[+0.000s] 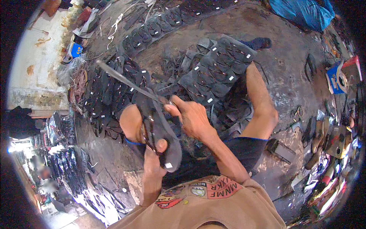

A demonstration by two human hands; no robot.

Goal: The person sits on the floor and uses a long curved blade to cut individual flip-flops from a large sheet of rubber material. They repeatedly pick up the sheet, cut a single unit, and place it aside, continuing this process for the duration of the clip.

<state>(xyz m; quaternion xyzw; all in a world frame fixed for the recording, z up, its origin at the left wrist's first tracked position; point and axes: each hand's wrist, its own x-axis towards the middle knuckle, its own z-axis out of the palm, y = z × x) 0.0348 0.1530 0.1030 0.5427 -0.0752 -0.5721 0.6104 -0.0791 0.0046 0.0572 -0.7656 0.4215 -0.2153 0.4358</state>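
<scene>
Black sandal (162, 126): positioned left of frame centre, grasped near its lower end by left hand (153, 158), thumb against it. Curved knife (133, 85): clenched in right hand (193, 119), pointing to upper left, crossing sandal's upper end; contact not discernible. More dark sandals (110, 82): heaped at upper left.

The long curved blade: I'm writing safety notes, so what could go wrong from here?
If the right hand slips, the long curved blade might strike the bare left knee, close beside the sandal. The left hand holds the sandal near the end with the white sticker, so the far end might twist under pressure.
</scene>
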